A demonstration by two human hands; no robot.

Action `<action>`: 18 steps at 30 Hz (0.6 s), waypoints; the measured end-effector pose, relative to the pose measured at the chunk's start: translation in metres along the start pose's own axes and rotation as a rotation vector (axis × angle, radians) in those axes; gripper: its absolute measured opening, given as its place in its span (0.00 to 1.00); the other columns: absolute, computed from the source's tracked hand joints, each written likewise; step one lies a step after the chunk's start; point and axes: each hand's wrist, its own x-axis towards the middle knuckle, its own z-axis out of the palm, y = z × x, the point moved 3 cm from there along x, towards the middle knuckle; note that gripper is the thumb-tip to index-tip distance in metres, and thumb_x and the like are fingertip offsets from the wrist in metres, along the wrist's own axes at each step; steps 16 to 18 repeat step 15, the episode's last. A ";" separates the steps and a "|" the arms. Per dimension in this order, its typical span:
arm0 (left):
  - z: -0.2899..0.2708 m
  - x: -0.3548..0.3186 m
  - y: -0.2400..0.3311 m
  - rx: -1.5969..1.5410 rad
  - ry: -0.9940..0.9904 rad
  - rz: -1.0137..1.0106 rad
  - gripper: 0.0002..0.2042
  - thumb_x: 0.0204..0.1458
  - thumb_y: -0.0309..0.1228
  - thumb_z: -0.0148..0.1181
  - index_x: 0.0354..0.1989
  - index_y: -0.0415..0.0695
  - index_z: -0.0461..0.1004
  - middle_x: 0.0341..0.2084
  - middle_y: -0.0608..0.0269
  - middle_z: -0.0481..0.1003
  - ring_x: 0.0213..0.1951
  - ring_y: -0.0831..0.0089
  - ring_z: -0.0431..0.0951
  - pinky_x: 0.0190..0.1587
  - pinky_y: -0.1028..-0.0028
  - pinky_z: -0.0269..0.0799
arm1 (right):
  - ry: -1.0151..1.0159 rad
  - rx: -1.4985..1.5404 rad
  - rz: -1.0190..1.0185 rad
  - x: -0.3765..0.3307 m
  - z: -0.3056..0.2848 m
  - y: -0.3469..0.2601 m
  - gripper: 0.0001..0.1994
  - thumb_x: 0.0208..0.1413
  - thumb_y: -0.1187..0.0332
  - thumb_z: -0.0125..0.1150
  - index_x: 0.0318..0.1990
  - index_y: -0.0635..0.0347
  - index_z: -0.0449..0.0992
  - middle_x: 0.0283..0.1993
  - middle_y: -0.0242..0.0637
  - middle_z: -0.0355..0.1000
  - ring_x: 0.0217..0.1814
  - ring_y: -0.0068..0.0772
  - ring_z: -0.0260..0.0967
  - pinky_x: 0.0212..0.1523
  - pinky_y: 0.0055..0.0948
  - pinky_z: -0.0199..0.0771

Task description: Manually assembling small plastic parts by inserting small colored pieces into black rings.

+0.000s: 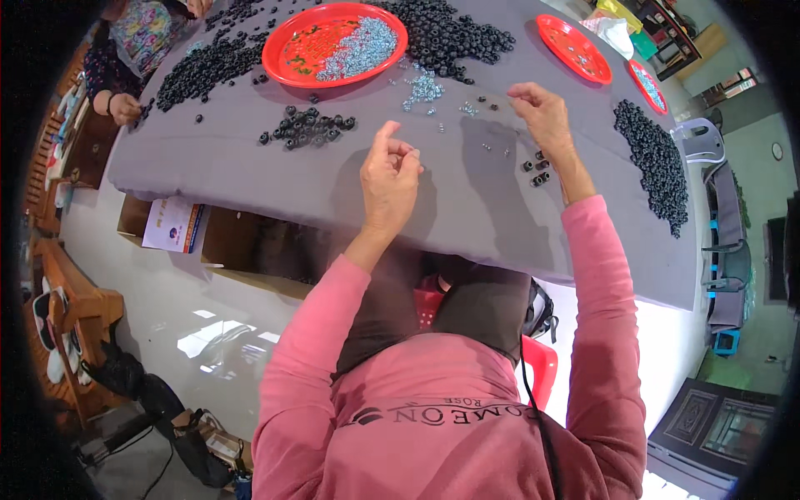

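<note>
My left hand (389, 182) is above the near part of the cloth-covered table, its thumb and fingers curled together in a pinch. Whatever it holds is too small to make out. My right hand (543, 121) hovers farther right, thumb and fingertips pressed together; I cannot tell what is in them. Close to the right wrist lie several small black round pieces (540, 169). Between the hands are a few loose clear beads (442, 127). A looser group of black round pieces (304, 127) sits left of my left hand, and a small heap of shiny clear beads (423, 89) lies beyond.
A red tray (275, 62) holds many clear beads. Large black heaps lie behind it (450, 37), at left (200, 71) and at the right edge (654, 162). Two more red trays (575, 50) (648, 87) stand at right. Another person's hand (125, 109) rests at the far left edge.
</note>
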 end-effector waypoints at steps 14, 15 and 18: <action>0.001 0.000 0.002 0.010 -0.006 0.009 0.20 0.49 0.18 0.52 0.53 0.38 0.62 0.27 0.64 0.68 0.25 0.79 0.72 0.28 0.79 0.71 | -0.262 -0.301 -0.201 0.008 0.044 -0.006 0.09 0.46 0.71 0.59 0.37 0.57 0.78 0.36 0.33 0.75 0.34 0.28 0.71 0.40 0.23 0.70; -0.001 0.000 0.001 0.016 -0.010 0.014 0.20 0.49 0.18 0.52 0.53 0.38 0.62 0.27 0.64 0.69 0.25 0.78 0.72 0.29 0.78 0.71 | -0.305 -0.350 -0.217 0.008 0.050 -0.005 0.10 0.45 0.71 0.59 0.38 0.56 0.78 0.37 0.34 0.75 0.36 0.30 0.72 0.42 0.25 0.71; -0.001 0.000 0.001 0.016 -0.010 0.014 0.20 0.49 0.18 0.52 0.53 0.38 0.62 0.27 0.64 0.69 0.25 0.78 0.72 0.29 0.78 0.71 | -0.305 -0.350 -0.217 0.008 0.050 -0.005 0.10 0.45 0.71 0.59 0.38 0.56 0.78 0.37 0.34 0.75 0.36 0.30 0.72 0.42 0.25 0.71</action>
